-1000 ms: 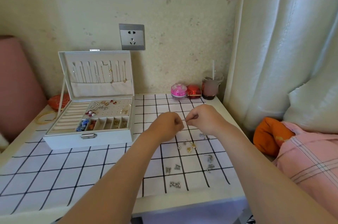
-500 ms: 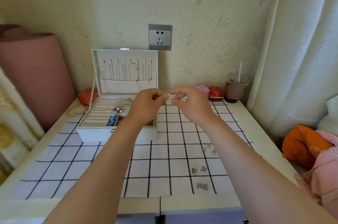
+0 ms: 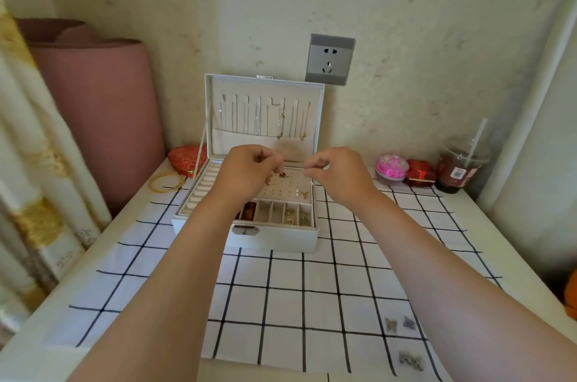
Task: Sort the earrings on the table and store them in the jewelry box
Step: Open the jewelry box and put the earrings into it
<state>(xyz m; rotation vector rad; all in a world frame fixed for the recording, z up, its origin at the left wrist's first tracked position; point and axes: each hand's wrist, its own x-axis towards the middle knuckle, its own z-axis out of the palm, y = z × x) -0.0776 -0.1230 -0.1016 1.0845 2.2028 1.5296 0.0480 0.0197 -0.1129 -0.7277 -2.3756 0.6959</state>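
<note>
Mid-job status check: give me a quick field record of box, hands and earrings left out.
Box: white jewelry box, lid open, on black-and-white checked cloth
Left hand: over the box's perforated panel, fingers curled
Right hand: by box's right edge, fingertips pinched; held item too small to tell
Left out: small silver earrings on cloth, near-right corner

White jewelry box (image 3: 274,238); blk-grid white cloth (image 3: 281,303); grey socket (image 3: 330,59).

Jewelry box (image 3: 274,238) sits on the table (image 3: 502,244) at twelve o'clock, wall socket (image 3: 330,59) right behind it. Bangle (image 3: 152,185) at ten, drink cup (image 3: 459,169) at two, loose earrings (image 3: 391,325) down at five.
</note>
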